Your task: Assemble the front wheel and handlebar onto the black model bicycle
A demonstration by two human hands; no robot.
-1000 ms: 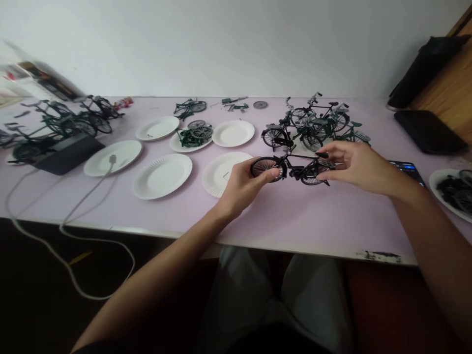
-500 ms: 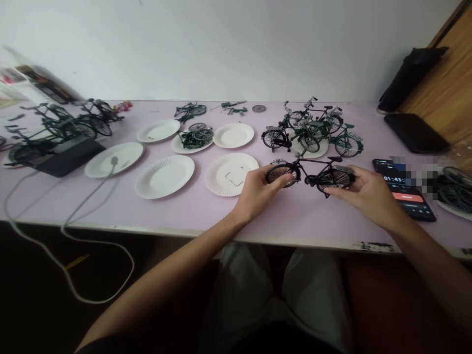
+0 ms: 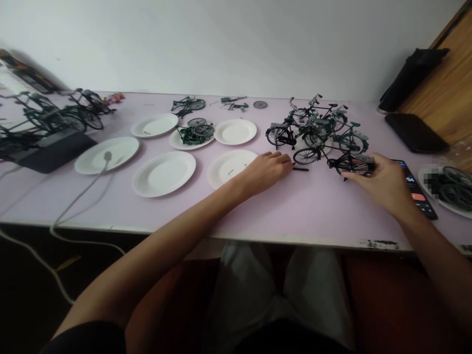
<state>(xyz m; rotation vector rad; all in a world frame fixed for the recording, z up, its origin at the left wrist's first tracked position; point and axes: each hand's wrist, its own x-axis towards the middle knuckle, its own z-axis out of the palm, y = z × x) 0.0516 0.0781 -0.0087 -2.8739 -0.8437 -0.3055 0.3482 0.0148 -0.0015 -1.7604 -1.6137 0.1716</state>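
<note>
My right hand (image 3: 383,183) grips the rear wheel of a black toy bicycle (image 3: 334,160), which stands upright in front of a cluster of other small bicycles (image 3: 317,123). Off that bicycle, my left hand (image 3: 271,167) rests low over the table beside a white paper plate (image 3: 221,169). Its fingers are bent and point to the right, by one end of a thin black rod (image 3: 301,169). Whether they pinch the rod or anything else is hidden. Small thin parts lie on that plate, partly behind my left hand.
More paper plates (image 3: 164,174) stand left of centre, one holding green bicycle parts (image 3: 197,132). Further bicycles (image 3: 55,115) and a dark box (image 3: 55,152) are at the left. A phone (image 3: 418,189), a black case (image 3: 416,132) and a plate of wheels (image 3: 457,189) are at the right.
The black bicycle has moved right and back, up to the other bicycles, in my right hand. My left hand has let go of its front wheel and lowered to the table. The black rod now shows.
</note>
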